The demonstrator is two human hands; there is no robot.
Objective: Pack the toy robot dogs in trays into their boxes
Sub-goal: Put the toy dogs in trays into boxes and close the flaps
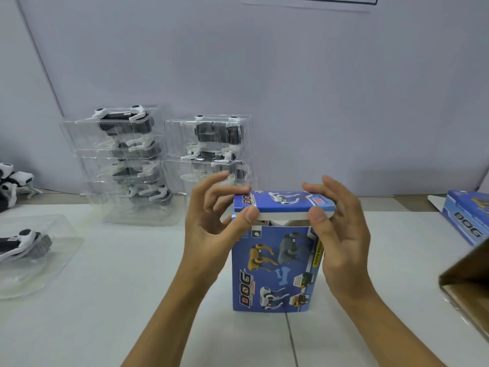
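Note:
A blue toy-dog box (275,268) stands upright on the white table in front of me. Its top flap (283,201) is folded over, with the white tuck edge still showing above the opening. My left hand (211,223) pinches the flap's left corner between thumb and index finger. My right hand (341,226) pinches the right corner the same way. Behind the box stand two stacks of clear trays holding black-and-white robot dogs, a taller stack (124,165) on the left and a shorter stack (211,144) beside it.
A single tray with a dog (29,250) lies at the left edge, with loose dogs (13,184) behind it. Another blue box (468,218) lies at the far right. A brown carton (468,282) juts in at the right edge. A grey wall backs the table.

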